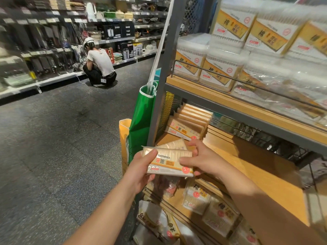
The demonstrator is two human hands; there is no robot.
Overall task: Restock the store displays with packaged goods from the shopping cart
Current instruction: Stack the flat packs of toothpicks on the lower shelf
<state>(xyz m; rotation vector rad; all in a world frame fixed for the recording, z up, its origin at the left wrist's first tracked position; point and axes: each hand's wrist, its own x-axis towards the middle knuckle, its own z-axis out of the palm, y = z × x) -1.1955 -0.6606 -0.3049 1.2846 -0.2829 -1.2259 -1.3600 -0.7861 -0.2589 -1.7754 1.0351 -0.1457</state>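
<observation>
Holding a flat rectangular toothpick packet (pixel 169 162) of glossy clear film with a white and orange printed label, we kept it level in front of the bare pale-wood middle shelf (pixel 251 167). Our left hand (pixel 141 171) gripped its left end, thumb curled over the top face. Our right hand (pixel 203 160) pinched its right end, thumb on the label and fingers behind. A second, similar packet (pixel 174 144) lay just behind the first, touching it.

Farther back on the same shelf stood a leaning row of matching toothpick packets (pixel 190 123); we counted about seven edges, though the rear ones blurred together. On the wooden shelf above, behind a thin dark wire rail (pixel 230 77), sat clear plastic tubs of cotton swabs (pixel 219 71) with yellow diagonal labels, stacked two high and too blurred to count. Below our hands lay soft crinkled bags of cotton swabs (pixel 196 198). A green glossy bag (pixel 141 121) hung at the grey metal upright (pixel 161 89). One person crouched (pixel 100 65) across the speckled grey floor (pixel 53 138).
</observation>
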